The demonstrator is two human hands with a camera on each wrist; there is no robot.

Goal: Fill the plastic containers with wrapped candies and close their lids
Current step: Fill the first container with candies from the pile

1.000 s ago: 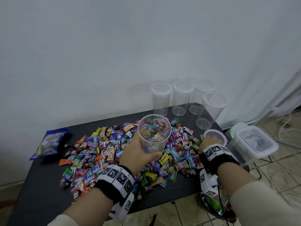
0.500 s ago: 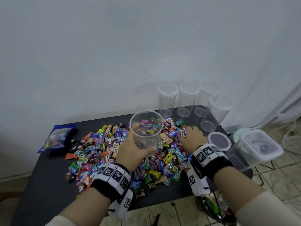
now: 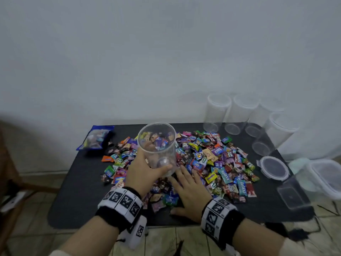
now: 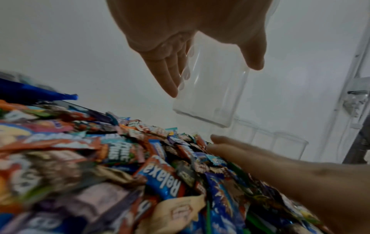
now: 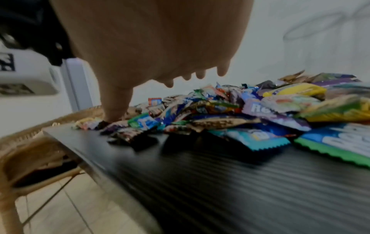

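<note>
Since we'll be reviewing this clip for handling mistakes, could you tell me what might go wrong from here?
1. The left hand grips the clear cup near its base, tilted; its mouth may tip away from the scoop.
2. The right hand lies flat on the candy pile near the table's front edge; sweeping could push candies onto the floor.

Black wristbands [image 3: 120, 209] carry white blocks printed with black square markers; pale sleeves [image 3: 311, 246] above.

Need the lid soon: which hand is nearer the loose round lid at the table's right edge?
Right. The right hand lies flat on the candies, left of the round lid. The left hand is farther left, gripping the clear container.
</note>
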